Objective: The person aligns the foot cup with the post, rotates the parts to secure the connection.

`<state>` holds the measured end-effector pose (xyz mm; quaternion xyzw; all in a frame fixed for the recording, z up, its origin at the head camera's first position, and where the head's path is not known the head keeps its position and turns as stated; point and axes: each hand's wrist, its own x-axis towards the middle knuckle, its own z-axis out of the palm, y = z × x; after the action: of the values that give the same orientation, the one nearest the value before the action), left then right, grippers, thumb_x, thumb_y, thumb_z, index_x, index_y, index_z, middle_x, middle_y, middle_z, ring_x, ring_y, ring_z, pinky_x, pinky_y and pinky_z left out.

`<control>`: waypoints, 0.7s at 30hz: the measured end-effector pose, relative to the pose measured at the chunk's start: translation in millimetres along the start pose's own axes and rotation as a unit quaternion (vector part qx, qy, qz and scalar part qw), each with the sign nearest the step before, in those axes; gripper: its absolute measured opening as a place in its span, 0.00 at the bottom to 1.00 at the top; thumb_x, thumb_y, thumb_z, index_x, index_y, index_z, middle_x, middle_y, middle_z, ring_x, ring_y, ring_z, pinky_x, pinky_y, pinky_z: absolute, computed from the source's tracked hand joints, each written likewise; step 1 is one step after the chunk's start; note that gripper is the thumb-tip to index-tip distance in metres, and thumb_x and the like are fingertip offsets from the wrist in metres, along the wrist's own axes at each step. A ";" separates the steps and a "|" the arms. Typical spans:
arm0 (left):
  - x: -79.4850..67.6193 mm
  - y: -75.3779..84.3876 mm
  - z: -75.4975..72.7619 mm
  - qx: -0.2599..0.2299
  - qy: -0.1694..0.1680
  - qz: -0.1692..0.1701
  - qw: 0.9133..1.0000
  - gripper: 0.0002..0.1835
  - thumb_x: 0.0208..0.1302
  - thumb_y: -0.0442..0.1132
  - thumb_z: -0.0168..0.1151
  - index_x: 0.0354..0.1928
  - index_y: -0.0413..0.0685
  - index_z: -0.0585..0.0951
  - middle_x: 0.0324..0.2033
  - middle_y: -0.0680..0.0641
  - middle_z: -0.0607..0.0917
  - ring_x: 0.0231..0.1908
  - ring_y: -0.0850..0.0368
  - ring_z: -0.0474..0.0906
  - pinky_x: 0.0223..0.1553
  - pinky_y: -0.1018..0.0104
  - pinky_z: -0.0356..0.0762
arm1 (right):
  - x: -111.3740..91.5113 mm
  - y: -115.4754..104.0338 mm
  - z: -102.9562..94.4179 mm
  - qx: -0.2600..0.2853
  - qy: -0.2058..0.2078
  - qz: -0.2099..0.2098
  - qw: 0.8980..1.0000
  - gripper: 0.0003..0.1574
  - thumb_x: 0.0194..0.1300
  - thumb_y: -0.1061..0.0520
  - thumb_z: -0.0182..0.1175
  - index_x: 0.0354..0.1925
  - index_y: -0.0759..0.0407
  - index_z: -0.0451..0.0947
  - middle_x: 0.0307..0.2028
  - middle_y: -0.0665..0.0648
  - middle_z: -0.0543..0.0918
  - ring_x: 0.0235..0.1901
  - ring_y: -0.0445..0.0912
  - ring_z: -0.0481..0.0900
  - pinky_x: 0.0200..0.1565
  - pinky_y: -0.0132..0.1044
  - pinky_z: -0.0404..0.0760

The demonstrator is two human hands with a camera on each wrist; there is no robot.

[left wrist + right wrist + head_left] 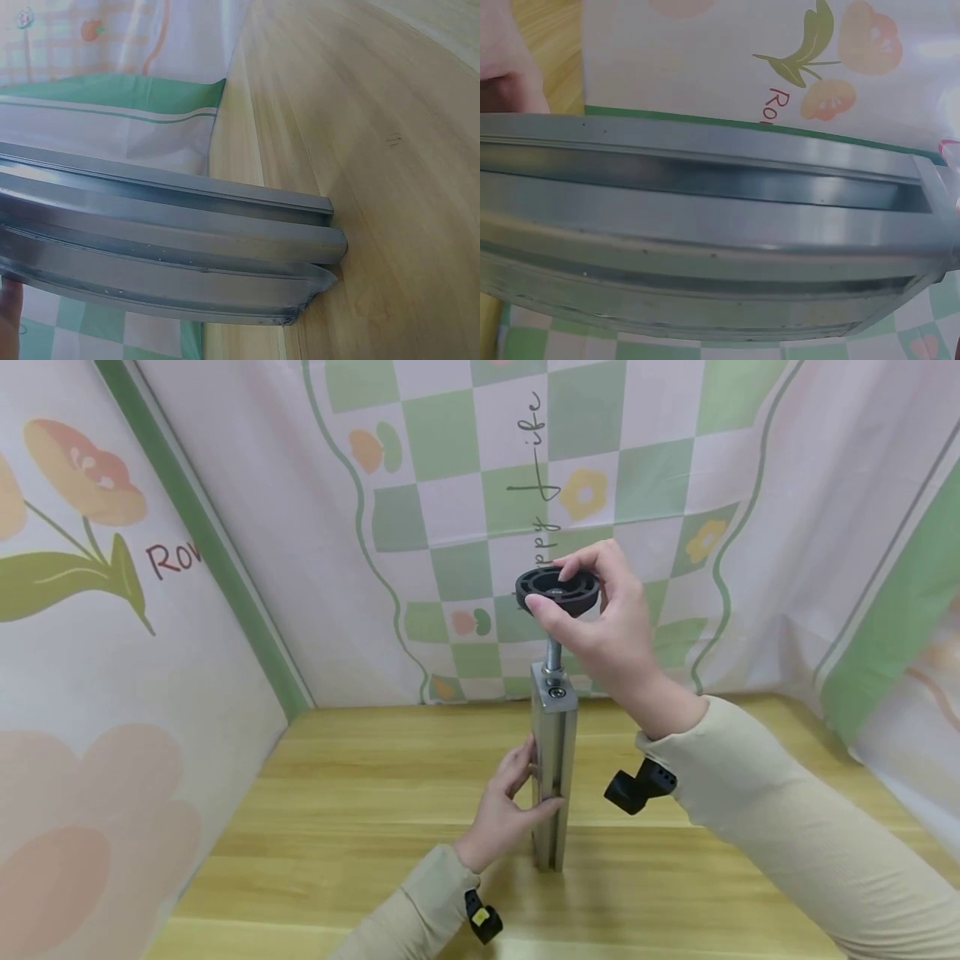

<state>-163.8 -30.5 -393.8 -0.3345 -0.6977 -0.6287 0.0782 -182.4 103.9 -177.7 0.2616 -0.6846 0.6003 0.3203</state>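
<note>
A slotted aluminium profile stands upright, its lower end right at the wooden tabletop. On its top end plate a threaded rod rises from a nut and carries a round black leveling foot, ribbed on its upturned face. My left hand grips the profile about halfway up, thumb across one side and fingers round the other. Up top, my right hand pinches the foot's rim between thumb and fingers. Long slots of the profile fill much of the right wrist view, where the foot is out of sight.
The wooden table runs back to a hanging cloth with green and white checks. Another printed cloth hangs along the left side, and a third on the right. Small black wrist mounts sit at both sleeves.
</note>
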 end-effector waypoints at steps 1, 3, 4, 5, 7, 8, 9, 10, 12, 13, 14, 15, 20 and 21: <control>0.1 0.1 -0.1 0.000 0.000 -0.004 1.000 0.47 0.56 0.26 0.65 0.73 0.54 0.52 0.62 0.36 0.66 0.54 0.50 0.71 0.65 0.53 0.65 | 0.0 0.4 0.4 -0.005 0.003 -0.001 1.000 0.14 0.50 0.64 0.64 0.32 0.60 0.68 0.41 0.48 0.74 0.44 0.43 0.73 0.49 0.29 0.72; 0.2 -0.1 -0.1 -0.001 0.000 -0.010 1.000 0.47 0.55 0.25 0.65 0.73 0.51 0.52 0.62 0.36 0.66 0.55 0.50 0.70 0.66 0.53 0.65 | 0.1 0.8 1.1 -0.017 0.007 -0.002 1.000 0.16 0.50 0.63 0.65 0.34 0.60 0.67 0.40 0.47 0.73 0.43 0.43 0.73 0.48 0.28 0.73; 0.3 -0.2 0.0 -0.001 0.000 -0.012 1.000 0.46 0.55 0.25 0.65 0.73 0.49 0.53 0.62 0.36 0.66 0.55 0.49 0.70 0.66 0.53 0.65 | 0.1 0.7 1.3 -0.023 0.009 -0.002 1.000 0.17 0.50 0.63 0.65 0.34 0.61 0.67 0.40 0.46 0.72 0.42 0.43 0.73 0.47 0.27 0.74; 0.5 -0.3 0.1 -0.002 0.001 -0.016 1.000 0.46 0.55 0.25 0.65 0.73 0.48 0.53 0.62 0.36 0.66 0.55 0.49 0.70 0.66 0.54 0.65 | 0.1 0.3 1.6 -0.029 0.010 -0.002 1.000 0.18 0.50 0.63 0.66 0.35 0.61 0.66 0.40 0.45 0.72 0.42 0.43 0.73 0.46 0.27 0.75; 0.8 -1.0 0.1 -0.003 0.002 -0.013 1.000 0.46 0.55 0.25 0.65 0.73 0.47 0.53 0.62 0.36 0.66 0.55 0.50 0.70 0.66 0.54 0.64 | 0.1 -0.3 2.7 -0.044 0.016 -0.011 0.999 0.20 0.49 0.63 0.67 0.36 0.63 0.66 0.39 0.43 0.70 0.41 0.42 0.72 0.47 0.27 0.74; 0.8 -1.4 0.2 -0.003 0.003 -0.011 1.000 0.46 0.54 0.24 0.65 0.73 0.48 0.53 0.62 0.36 0.66 0.56 0.50 0.70 0.66 0.54 0.64 | -0.1 -0.6 3.4 -0.049 0.020 -0.017 0.998 0.21 0.48 0.63 0.68 0.36 0.64 0.66 0.39 0.42 0.69 0.41 0.42 0.72 0.49 0.28 0.73; 0.9 -1.7 0.3 -0.004 0.004 -0.008 1.000 0.47 0.54 0.24 0.65 0.73 0.49 0.53 0.62 0.36 0.66 0.56 0.50 0.70 0.66 0.54 0.64 | -0.4 -0.7 4.0 -0.054 0.025 -0.023 0.998 0.22 0.48 0.62 0.69 0.36 0.65 0.66 0.39 0.41 0.68 0.41 0.42 0.71 0.50 0.28 0.72; 0.9 -1.9 0.3 -0.004 0.004 -0.006 1.000 0.47 0.54 0.24 0.65 0.73 0.49 0.53 0.62 0.36 0.66 0.56 0.50 0.69 0.66 0.54 0.64 | -0.6 -0.5 4.6 -0.058 0.029 -0.030 0.997 0.23 0.47 0.62 0.69 0.36 0.66 0.66 0.38 0.40 0.67 0.41 0.41 0.70 0.51 0.29 0.71; 0.6 -2.3 0.1 -0.006 0.005 0.000 1.000 0.48 0.54 0.24 0.65 0.73 0.53 0.53 0.62 0.36 0.66 0.56 0.51 0.70 0.66 0.54 0.65 | -1.4 0.2 5.5 -0.066 0.038 -0.043 0.996 0.25 0.46 0.61 0.70 0.36 0.68 0.66 0.38 0.39 0.66 0.41 0.40 0.69 0.51 0.31 0.68; 0.4 -2.5 0.1 -0.007 0.004 0.001 1.000 0.48 0.54 0.24 0.65 0.73 0.55 0.53 0.61 0.36 0.66 0.56 0.52 0.70 0.66 0.54 0.65 | -1.8 0.5 5.7 -0.068 0.040 -0.046 0.996 0.25 0.46 0.60 0.71 0.36 0.68 0.66 0.37 0.39 0.66 0.41 0.40 0.69 0.51 0.31 0.68; 0.2 -2.6 0.1 -0.008 0.004 0.002 1.000 0.48 0.54 0.24 0.65 0.73 0.55 0.53 0.61 0.36 0.66 0.55 0.52 0.70 0.66 0.53 0.65 | -2.3 1.0 5.8 -0.069 0.040 -0.048 0.996 0.26 0.45 0.60 0.71 0.36 0.68 0.66 0.37 0.39 0.65 0.41 0.39 0.68 0.51 0.31 0.67; -0.1 -2.5 0.0 -0.008 0.004 0.002 1.000 0.48 0.54 0.24 0.65 0.73 0.56 0.53 0.61 0.36 0.66 0.55 0.52 0.70 0.66 0.53 0.65 | -2.7 1.6 5.7 -0.073 0.040 -0.050 0.995 0.27 0.45 0.59 0.71 0.37 0.69 0.67 0.38 0.38 0.65 0.41 0.39 0.68 0.50 0.31 0.67; 0.2 -1.6 0.0 -0.008 0.001 -0.007 1.000 0.48 0.55 0.25 0.65 0.73 0.54 0.53 0.62 0.36 0.66 0.56 0.51 0.70 0.66 0.54 0.64 | -5.2 5.3 3.2 -0.071 0.027 -0.056 0.996 0.31 0.45 0.58 0.70 0.43 0.72 0.67 0.40 0.37 0.68 0.44 0.37 0.68 0.46 0.30 0.65; 0.3 -1.5 -0.1 -0.007 0.001 -0.010 1.000 0.47 0.55 0.25 0.65 0.73 0.53 0.53 0.62 0.37 0.66 0.56 0.50 0.70 0.66 0.54 0.64 | -5.5 6.3 2.6 -0.062 0.022 -0.057 0.996 0.31 0.46 0.58 0.69 0.44 0.72 0.67 0.41 0.38 0.69 0.44 0.38 0.69 0.45 0.30 0.65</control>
<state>-164.9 -30.5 -394.9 -0.3280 -0.6963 -0.6346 0.0701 -183.8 102.1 -186.2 0.2667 -0.6971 0.5429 0.3849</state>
